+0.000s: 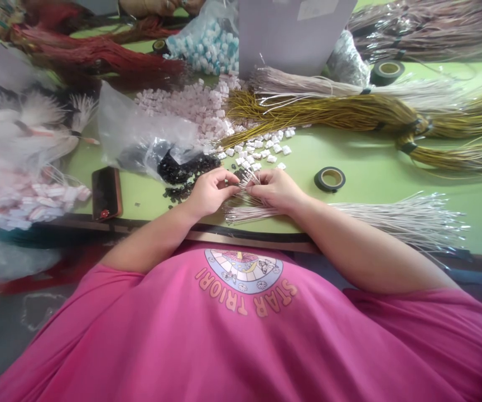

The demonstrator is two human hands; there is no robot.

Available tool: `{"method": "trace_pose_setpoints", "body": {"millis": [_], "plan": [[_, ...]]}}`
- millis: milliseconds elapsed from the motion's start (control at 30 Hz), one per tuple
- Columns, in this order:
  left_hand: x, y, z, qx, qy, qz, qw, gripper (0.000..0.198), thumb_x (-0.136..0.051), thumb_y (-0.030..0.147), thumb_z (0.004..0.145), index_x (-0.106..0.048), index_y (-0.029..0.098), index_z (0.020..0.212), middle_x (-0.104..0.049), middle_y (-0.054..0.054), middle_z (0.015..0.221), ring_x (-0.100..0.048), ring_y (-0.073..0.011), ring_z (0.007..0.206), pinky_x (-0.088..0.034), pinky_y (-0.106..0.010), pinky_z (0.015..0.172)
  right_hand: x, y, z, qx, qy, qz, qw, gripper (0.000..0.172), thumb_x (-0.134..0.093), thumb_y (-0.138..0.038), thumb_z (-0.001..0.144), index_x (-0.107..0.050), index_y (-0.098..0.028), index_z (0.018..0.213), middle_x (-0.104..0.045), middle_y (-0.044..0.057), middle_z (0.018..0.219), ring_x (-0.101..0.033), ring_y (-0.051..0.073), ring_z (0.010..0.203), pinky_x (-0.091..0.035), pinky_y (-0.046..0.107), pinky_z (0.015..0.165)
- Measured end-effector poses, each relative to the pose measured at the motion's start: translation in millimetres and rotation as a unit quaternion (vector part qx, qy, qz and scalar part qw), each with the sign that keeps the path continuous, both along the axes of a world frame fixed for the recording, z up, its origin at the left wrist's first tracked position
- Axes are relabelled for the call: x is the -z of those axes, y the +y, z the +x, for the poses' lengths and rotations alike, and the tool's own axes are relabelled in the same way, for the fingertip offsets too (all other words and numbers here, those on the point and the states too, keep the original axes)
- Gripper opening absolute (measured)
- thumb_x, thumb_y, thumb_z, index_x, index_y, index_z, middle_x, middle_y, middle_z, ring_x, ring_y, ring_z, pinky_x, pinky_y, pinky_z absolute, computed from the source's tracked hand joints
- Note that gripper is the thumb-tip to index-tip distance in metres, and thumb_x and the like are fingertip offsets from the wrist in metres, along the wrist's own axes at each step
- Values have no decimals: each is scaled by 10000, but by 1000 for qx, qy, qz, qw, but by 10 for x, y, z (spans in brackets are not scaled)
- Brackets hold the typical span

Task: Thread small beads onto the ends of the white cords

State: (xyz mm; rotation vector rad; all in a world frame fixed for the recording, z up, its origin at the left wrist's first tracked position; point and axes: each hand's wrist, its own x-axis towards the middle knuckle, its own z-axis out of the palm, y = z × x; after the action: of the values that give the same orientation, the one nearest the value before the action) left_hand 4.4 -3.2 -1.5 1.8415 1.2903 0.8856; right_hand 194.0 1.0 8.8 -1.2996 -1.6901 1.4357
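Note:
My right hand [276,188] is closed on the ends of several thin white wires [251,177] in front of my chest. Close beside it, my left hand [215,191] has thumb and fingertips pinched together at the wire ends; whatever lies between them is too small to make out. Under my right hand a bundle of white wires [395,218] stretches along the table edge to the right. Small black pieces [178,192] lie scattered by my left hand. Just beyond both hands are loose white plastic connectors [261,151].
A phone [106,192] lies at left, near a bag of white parts [32,195]. A black tape roll [329,179] sits right of my hands. Yellow wire bundles [350,111] and a grey bin [291,39] stand farther back. Another person's hands [153,6] show at the top.

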Motion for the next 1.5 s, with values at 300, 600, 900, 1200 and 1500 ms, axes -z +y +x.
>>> {"method": "trace_pose_setpoints", "body": {"millis": [300,600,900,1200,1500], "plan": [[-3,-15,69,14,9,13,1000,134,-731,239,663,-684,149,750,-654,-25,738,-579,-121,681,-446,-247,649,16,4,-2,-13,-8,16,1000,163,-608,-277,662,-635,-116,660,-525,-24,558,-429,72,537,-328,216,529],[-41,21,54,15,32,24,999,100,-707,234,692,-675,148,732,-625,-26,747,-559,-118,709,-433,-245,671,20,6,-8,18,-8,6,1000,215,-632,-324,665,-667,-115,700,-547,-14,566,-437,77,530,-348,226,528],[-323,84,-204,-66,-349,-369,859,275,-497,-9,721,-607,122,937,-603,-43,837,-372,1,442,-266,-105,355,49,40,14,54,83,-98,990,217,-691,-277,597,-662,-119,742,-530,-24,519,-428,73,466,-314,226,456],[-603,146,-415,-288,-596,-384,644,266,-312,-31,768,-519,119,843,-585,-91,805,-625,-120,786,-502,-126,521,-54,7,-7,42,31,-109,993,101,-599,-235,647,-597,-140,684,-454,-49,427,-366,56,377,-227,220,396],[-533,-15,-266,-225,-538,-415,699,219,-352,118,846,-567,103,885,-639,-118,869,-636,-205,910,-539,-369,817,-22,4,-2,29,61,-83,994,153,-608,-263,650,-619,-124,712,-475,-46,477,-394,63,439,-284,228,461]]}}
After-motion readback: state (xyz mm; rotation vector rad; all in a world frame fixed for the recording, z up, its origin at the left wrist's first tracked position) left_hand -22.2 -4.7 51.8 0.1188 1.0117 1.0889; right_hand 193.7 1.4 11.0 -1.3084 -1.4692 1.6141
